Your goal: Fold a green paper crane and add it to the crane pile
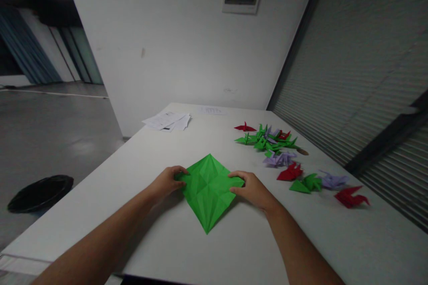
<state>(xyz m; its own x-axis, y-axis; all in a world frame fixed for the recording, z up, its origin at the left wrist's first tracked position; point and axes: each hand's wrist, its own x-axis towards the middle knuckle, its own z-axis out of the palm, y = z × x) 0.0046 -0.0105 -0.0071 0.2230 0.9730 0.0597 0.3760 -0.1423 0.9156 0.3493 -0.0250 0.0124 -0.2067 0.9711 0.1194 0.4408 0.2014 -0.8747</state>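
A creased square of green origami paper (207, 191) is spread out like a diamond over the white table, one corner pointing at me. Fold lines run across it and meet near its middle. My left hand (170, 181) pinches the left corner between thumb and fingers. At the opposite corner, my right hand (248, 187) grips the paper the same way, thumb below and fingers above. Both side corners are partly covered by the fingers.
Folded paper cranes in green, red and purple (267, 139) are heaped at the table's back right. More lie nearer, among them a red crane (351, 197). Printed sheets (167, 120) rest at the back left. A black bin (40, 192) stands left of the table (140, 218).
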